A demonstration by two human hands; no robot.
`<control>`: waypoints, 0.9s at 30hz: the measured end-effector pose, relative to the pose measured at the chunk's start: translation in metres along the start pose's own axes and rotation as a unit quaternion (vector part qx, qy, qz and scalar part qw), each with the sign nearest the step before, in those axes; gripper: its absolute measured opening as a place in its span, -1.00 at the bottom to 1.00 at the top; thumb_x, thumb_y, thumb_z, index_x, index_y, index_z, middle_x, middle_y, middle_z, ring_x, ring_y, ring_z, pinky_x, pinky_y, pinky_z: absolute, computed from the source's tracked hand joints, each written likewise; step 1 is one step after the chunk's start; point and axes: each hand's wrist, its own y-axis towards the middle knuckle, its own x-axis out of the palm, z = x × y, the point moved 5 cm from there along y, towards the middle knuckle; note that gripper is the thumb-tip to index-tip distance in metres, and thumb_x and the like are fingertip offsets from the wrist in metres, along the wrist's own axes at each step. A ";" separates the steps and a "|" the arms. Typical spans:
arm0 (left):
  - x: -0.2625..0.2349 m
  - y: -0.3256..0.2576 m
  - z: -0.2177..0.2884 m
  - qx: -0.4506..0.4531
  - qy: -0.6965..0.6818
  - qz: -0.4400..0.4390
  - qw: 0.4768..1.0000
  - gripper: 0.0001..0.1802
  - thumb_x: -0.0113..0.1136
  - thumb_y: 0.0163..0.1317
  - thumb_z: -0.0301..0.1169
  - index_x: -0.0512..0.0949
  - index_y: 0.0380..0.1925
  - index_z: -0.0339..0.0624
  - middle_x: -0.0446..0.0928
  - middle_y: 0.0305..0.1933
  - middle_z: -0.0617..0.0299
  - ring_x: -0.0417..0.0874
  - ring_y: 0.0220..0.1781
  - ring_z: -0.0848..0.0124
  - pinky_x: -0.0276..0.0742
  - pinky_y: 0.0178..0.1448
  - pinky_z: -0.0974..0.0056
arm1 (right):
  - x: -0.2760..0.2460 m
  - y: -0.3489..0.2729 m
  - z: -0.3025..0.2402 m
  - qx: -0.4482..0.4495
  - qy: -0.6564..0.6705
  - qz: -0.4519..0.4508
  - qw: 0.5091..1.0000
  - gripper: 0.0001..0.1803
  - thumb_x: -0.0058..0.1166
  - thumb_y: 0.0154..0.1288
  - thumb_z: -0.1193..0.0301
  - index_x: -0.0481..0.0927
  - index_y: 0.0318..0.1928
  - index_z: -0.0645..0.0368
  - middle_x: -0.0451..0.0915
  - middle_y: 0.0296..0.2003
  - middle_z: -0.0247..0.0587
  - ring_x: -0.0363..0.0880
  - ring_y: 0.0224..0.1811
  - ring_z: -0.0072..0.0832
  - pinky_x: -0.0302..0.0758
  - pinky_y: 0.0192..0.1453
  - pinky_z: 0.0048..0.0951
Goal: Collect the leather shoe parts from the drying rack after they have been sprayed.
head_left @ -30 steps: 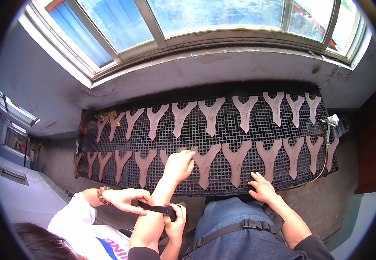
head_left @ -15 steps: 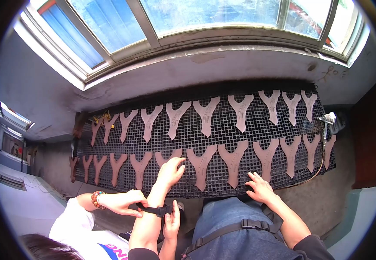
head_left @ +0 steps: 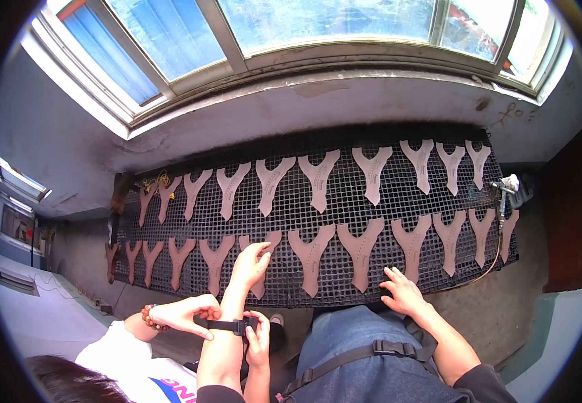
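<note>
Seems to be at the step of having a black strap (head_left: 222, 325) fastened round the left forearm (head_left: 220, 359) by a co-worker's two hands (head_left: 180, 314); calls for keeping that arm steady. Holds the left hand (head_left: 251, 265) over a Y-shaped piece (head_left: 275, 238) near the worktop's (head_left: 334, 294) near edge, fingers slightly apart, gripping nothing; cannot tell whether touching. Places the right hand (head_left: 402, 292) at the near edge, fingers spread, empty. Counts ten brown Y-shaped pieces toward the far edge, twelve toward the near edge, one spray gun (head_left: 506, 185) at the right edge
</note>
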 end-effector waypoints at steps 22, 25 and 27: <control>0.016 -0.033 -0.013 0.148 0.280 0.052 0.947 -0.70 0.22 0.24 -0.40 0.68 -0.02 -0.12 0.66 0.09 0.11 0.67 0.14 0.16 0.45 0.37 0.00 | -0.001 0.002 -0.001 -0.003 -0.006 -0.009 1.000 -0.50 0.29 0.21 0.22 0.64 0.16 0.06 0.20 0.53 0.00 0.06 0.62 -0.07 0.28 0.54 -0.02; 0.025 -0.031 -0.004 0.198 0.326 0.060 0.922 -0.71 0.24 0.24 -0.39 0.68 -0.03 -0.10 0.65 0.12 0.14 0.63 0.20 0.22 0.35 0.45 -0.05 | -0.001 0.003 -0.002 -0.005 -0.006 -0.009 1.000 -0.50 0.30 0.20 0.23 0.65 0.16 0.07 0.20 0.53 0.01 0.06 0.62 -0.06 0.28 0.54 -0.03; 0.031 -0.025 0.001 0.199 0.321 0.042 0.925 -0.67 0.23 0.24 -0.39 0.66 0.03 -0.07 0.62 0.17 0.18 0.56 0.31 0.24 0.26 0.53 -0.06 | -0.001 0.002 -0.002 -0.004 -0.006 -0.008 1.000 -0.49 0.29 0.21 0.22 0.64 0.16 0.07 0.19 0.54 0.00 0.06 0.62 -0.06 0.27 0.55 -0.03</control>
